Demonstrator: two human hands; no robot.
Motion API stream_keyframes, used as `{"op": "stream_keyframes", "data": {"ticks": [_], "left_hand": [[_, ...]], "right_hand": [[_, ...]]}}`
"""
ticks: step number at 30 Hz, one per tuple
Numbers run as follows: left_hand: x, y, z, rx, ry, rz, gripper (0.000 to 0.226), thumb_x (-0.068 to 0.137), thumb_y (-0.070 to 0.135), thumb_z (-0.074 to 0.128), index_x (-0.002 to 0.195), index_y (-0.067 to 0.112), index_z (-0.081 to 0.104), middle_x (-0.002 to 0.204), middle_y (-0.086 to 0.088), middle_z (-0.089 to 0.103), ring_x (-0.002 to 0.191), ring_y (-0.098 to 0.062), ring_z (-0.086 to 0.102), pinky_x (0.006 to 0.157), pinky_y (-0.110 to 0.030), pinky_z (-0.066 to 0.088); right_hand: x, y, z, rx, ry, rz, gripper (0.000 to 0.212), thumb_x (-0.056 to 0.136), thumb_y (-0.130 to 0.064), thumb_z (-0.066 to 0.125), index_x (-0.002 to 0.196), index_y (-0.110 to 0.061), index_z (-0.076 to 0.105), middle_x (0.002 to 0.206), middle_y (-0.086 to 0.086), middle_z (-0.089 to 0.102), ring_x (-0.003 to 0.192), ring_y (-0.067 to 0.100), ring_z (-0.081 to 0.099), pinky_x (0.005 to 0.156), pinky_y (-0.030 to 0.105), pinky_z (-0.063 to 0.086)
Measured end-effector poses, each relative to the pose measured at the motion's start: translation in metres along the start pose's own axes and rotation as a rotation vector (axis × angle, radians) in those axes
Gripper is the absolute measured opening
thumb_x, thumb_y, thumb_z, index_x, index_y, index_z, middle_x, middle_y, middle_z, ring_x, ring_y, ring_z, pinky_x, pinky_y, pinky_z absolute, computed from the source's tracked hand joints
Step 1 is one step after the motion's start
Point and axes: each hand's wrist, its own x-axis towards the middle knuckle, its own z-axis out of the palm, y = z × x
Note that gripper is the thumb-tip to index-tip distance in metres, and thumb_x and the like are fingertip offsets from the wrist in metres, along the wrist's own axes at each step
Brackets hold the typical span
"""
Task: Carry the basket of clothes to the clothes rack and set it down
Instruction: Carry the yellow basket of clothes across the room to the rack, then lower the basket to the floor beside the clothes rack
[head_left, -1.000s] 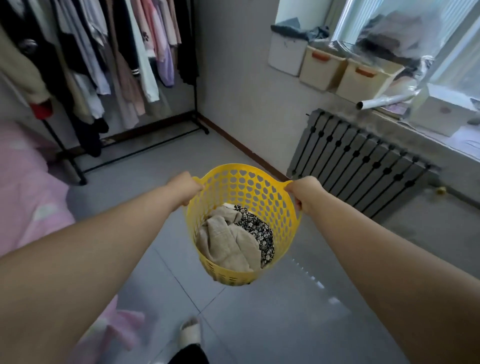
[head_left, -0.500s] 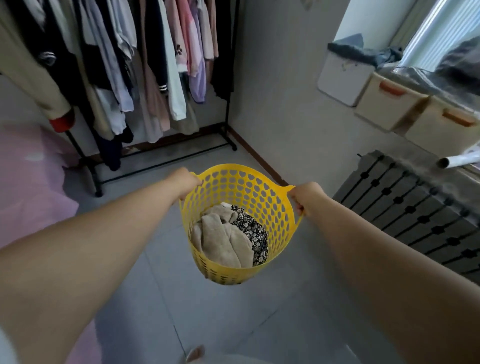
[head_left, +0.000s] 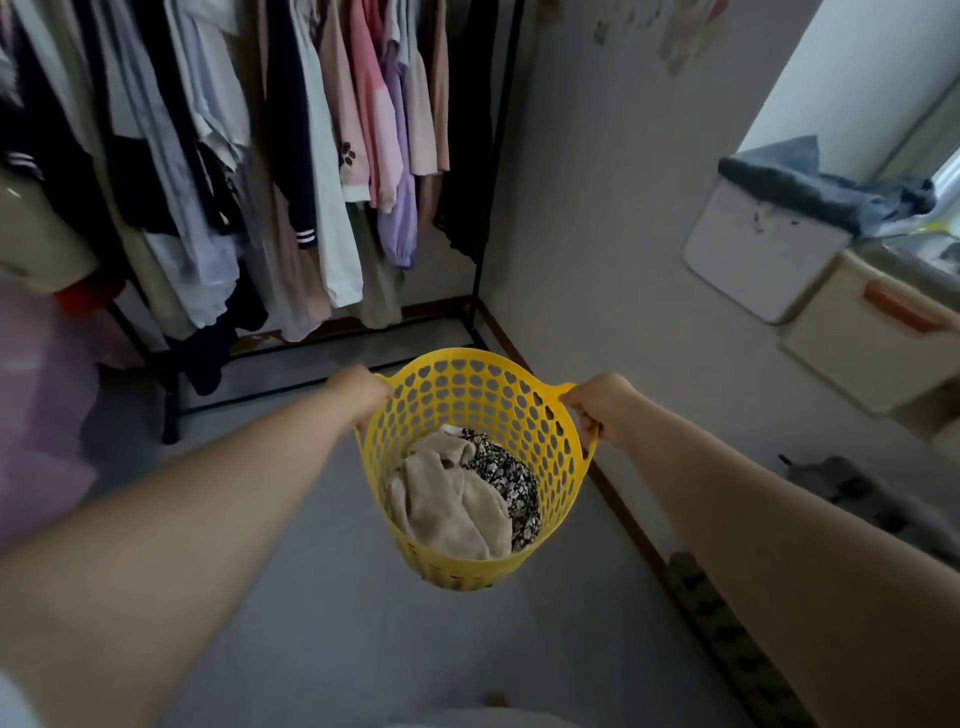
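Ahead of me the clothes rack (head_left: 480, 218) fills the upper left of the view, its black frame loaded with hanging garments (head_left: 291, 156) in white, pink, lilac, beige and dark tones, and its base bar running along the grey floor (head_left: 322, 597). To the right stands a pale wall (head_left: 597, 208) with a dark skirting strip at its foot, and further right I see a white storage box (head_left: 753, 260) with grey cloth heaped on top, beside a cream box with an orange handle (head_left: 878, 338). At the left edge there is something blurred and pink that I cannot identify. Between my outstretched arms hangs the yellow basket (head_left: 556, 452), round, with heart-shaped holes in its wall, held clear of the floor and near the rack's base. My left hand (head_left: 361, 392) is clenched around the handle on its left rim, and my right hand (head_left: 602, 408) is clenched around the handle on its right rim. Inside the basket lies a crumpled beige garment (head_left: 447, 504), with a dark floral-print piece (head_left: 506, 478) tucked against its right side.
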Motion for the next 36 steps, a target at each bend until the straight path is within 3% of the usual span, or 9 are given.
{"op": "stream_keyframes", "data": {"ticks": [7, 16, 22, 25, 27, 32, 34, 35, 36], "left_hand": [[0.092, 0.077, 0.022, -0.051, 0.029, -0.061, 0.046, 0.087, 0.020, 0.052, 0.044, 0.005, 0.045, 0.044, -0.014, 0.046, 0.045, -0.025, 0.043, 0.063, -0.030, 0.041], [0.277, 0.141, 0.037, -0.099, 0.029, -0.115, 0.049, 0.088, 0.021, 0.057, 0.043, 0.005, 0.045, 0.043, -0.013, 0.044, 0.042, -0.024, 0.042, 0.060, -0.030, 0.041], [0.411, 0.185, 0.033, -0.207, -0.081, -0.185, 0.038, 0.090, 0.010, 0.053, 0.054, 0.008, 0.041, 0.054, -0.012, 0.041, 0.049, -0.023, 0.039, 0.054, -0.024, 0.036], [0.495, 0.205, 0.051, -0.310, -0.101, -0.280, 0.034, 0.090, 0.005, 0.050, 0.057, 0.009, 0.043, 0.057, -0.012, 0.040, 0.049, -0.020, 0.035, 0.053, -0.024, 0.031], [0.500, 0.208, 0.052, -0.424, -0.125, -0.324, 0.029, 0.090, 0.003, 0.050, 0.062, 0.010, 0.044, 0.061, -0.009, 0.040, 0.051, -0.017, 0.035, 0.051, -0.025, 0.031], [0.566, 0.214, 0.083, -0.676, -0.085, -0.385, 0.022, 0.091, 0.001, 0.046, 0.071, 0.010, 0.051, 0.072, -0.007, 0.048, 0.059, -0.013, 0.044, 0.055, -0.022, 0.036], [0.597, 0.211, 0.104, -0.738, -0.099, -0.428, 0.027, 0.091, 0.001, 0.045, 0.067, 0.011, 0.050, 0.070, -0.008, 0.054, 0.055, -0.013, 0.049, 0.047, -0.019, 0.043], [0.614, 0.211, 0.116, -0.762, -0.103, -0.448, 0.029, 0.090, 0.001, 0.044, 0.063, 0.011, 0.048, 0.059, -0.007, 0.057, 0.047, -0.014, 0.052, 0.040, -0.016, 0.043], [0.627, 0.208, 0.128, -0.767, -0.102, -0.464, 0.030, 0.089, 0.001, 0.044, 0.061, 0.010, 0.047, 0.047, -0.005, 0.056, 0.040, -0.014, 0.053, 0.037, -0.014, 0.041]], "right_hand": [[0.128, -0.063, -0.040, -0.172, -0.039, -0.056, 0.024, 0.083, -0.016, 0.063, 0.063, -0.016, 0.050, 0.061, 0.003, 0.051, 0.049, 0.014, 0.047, 0.041, 0.022, 0.039], [0.311, -0.128, -0.035, -0.188, -0.015, -0.011, 0.024, 0.081, -0.016, 0.062, 0.061, -0.017, 0.048, 0.061, 0.002, 0.051, 0.049, 0.014, 0.048, 0.034, 0.021, 0.040], [0.433, -0.167, -0.023, -0.134, -0.014, 0.092, 0.023, 0.084, -0.015, 0.060, 0.063, -0.016, 0.050, 0.062, 0.003, 0.054, 0.049, 0.015, 0.051, 0.042, 0.023, 0.042], [0.519, -0.178, -0.009, -0.056, 0.025, 0.222, 0.022, 0.088, -0.008, 0.057, 0.068, -0.007, 0.049, 0.060, 0.009, 0.049, 0.047, 0.019, 0.046, 0.047, 0.028, 0.041], [0.524, -0.181, -0.006, -0.054, -0.003, 0.234, 0.017, 0.087, -0.005, 0.056, 0.071, -0.006, 0.050, 0.062, 0.009, 0.048, 0.049, 0.020, 0.045, 0.051, 0.030, 0.040], [0.592, -0.187, 0.011, -0.165, -0.032, 0.170, 0.035, 0.081, -0.005, 0.056, 0.053, -0.011, 0.036, 0.056, 0.007, 0.038, 0.054, 0.020, 0.036, 0.064, 0.033, 0.034], [0.625, -0.183, 0.022, -0.125, -0.030, 0.163, 0.020, 0.078, -0.002, 0.057, 0.062, -0.005, 0.047, 0.065, 0.010, 0.043, 0.059, 0.020, 0.043, 0.063, 0.034, 0.036], [0.645, -0.178, 0.029, -0.083, -0.006, 0.124, 0.003, 0.077, -0.001, 0.059, 0.079, 0.001, 0.057, 0.075, 0.013, 0.052, 0.069, 0.023, 0.054, 0.066, 0.035, 0.042], [0.663, -0.168, 0.034, -0.012, 0.010, 0.125, 0.020, 0.076, 0.000, 0.061, 0.096, 0.004, 0.059, 0.088, 0.017, 0.059, 0.084, 0.028, 0.060, 0.073, 0.034, 0.046]]}}
